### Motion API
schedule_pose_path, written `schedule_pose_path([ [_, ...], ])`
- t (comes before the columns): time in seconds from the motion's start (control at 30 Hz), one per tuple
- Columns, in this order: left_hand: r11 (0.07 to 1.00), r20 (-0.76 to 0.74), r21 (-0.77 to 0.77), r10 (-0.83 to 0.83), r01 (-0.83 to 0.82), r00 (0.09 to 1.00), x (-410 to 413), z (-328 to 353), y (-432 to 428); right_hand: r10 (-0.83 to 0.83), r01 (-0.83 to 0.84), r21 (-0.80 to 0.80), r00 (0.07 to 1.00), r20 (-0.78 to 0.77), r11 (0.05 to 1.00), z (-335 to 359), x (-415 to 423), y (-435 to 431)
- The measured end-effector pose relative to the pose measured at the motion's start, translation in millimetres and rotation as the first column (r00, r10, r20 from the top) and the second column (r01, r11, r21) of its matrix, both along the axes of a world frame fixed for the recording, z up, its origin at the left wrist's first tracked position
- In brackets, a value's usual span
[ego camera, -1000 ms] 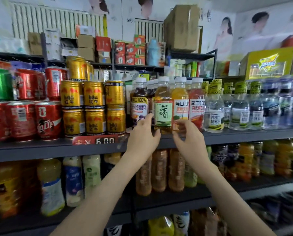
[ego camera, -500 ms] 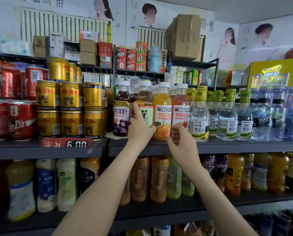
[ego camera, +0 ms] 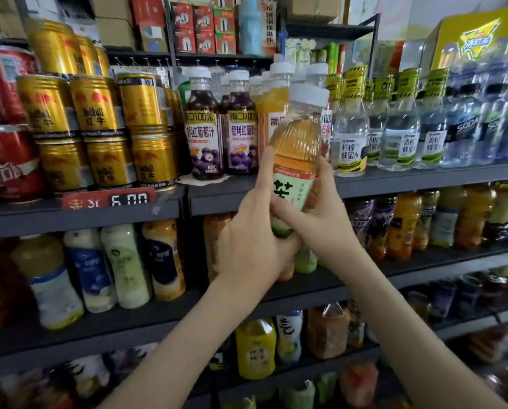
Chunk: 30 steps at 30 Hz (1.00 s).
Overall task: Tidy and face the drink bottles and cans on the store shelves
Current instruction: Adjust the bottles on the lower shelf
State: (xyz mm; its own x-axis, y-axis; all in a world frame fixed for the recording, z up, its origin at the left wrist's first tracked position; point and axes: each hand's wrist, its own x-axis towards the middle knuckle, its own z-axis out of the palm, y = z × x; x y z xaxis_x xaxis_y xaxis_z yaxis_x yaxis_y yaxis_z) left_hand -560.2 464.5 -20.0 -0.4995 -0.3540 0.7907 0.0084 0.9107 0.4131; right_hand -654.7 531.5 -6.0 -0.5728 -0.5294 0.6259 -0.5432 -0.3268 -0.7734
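Head view: a tea bottle of amber liquid, with a white cap and a pale green label, is held in the air just in front of the upper shelf, its top tilted to the right. The left hand grips its lower part, one of its fingers lying up along the side, and the right hand wraps the label from the other side. On the shelf behind stand two grape juice bottles of dark purple juice, then an orange juice bottle that the held bottle largely hides. To the right are honey water bottles with clear contents and yellow neck wraps, then soda bottles. To the left gold cans are stacked in two tiers above a price tag, with red cans cut off at the frame edge. Bottles on the lower shelves are blurred; their labels cannot be read.
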Motion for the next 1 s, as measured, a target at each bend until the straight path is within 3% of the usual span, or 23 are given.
schedule_pose_path([
  [0.1, 0.972, 0.11, 0.131, -0.207, 0.193, 0.972, 1, -30, -2, -0.004, -0.001, 0.054, 0.996, 0.089, 0.999, -30, -3, 20],
  [0.23, 0.759, 0.193, 0.461, -0.591, 0.459, 0.783, -14, -71, 2, -0.026, -0.015, 0.147, 0.962, 0.272, 0.989, -74, -20, 57],
  [0.3, 0.708, 0.25, 0.522, -0.66, 0.476, 0.708, -29, -84, 16, -0.048, -0.017, 0.167, 0.925, 0.376, 0.986, -92, -32, 81],
  [0.43, 0.637, 0.29, 0.602, -0.737, 0.482, 0.611, -69, -109, 53, -0.116, 0.013, 0.23, 0.89, 0.44, 0.973, -120, -58, 129],
  [0.63, 0.53, 0.228, 0.702, -0.801, 0.476, 0.554, -148, -141, 142, -0.218, 0.072, 0.317, 0.864, 0.453, 0.946, -152, -122, 222],
  [0.73, 0.549, 0.216, 0.692, -0.777, 0.468, 0.592, -194, -157, 207, -0.295, 0.123, 0.412, 0.875, 0.384, 0.903, -163, -168, 278],
  [0.83, 0.638, 0.279, 0.627, -0.719, 0.447, 0.637, -240, -171, 274, -0.471, 0.302, 0.568, 0.865, 0.173, 0.765, -176, -215, 337],
  [1.0, 0.757, 0.408, 0.517, -0.628, 0.4, 0.663, -306, -193, 364, -0.608, 0.4, 0.637, 0.781, 0.139, 0.659, -194, -283, 419],
])
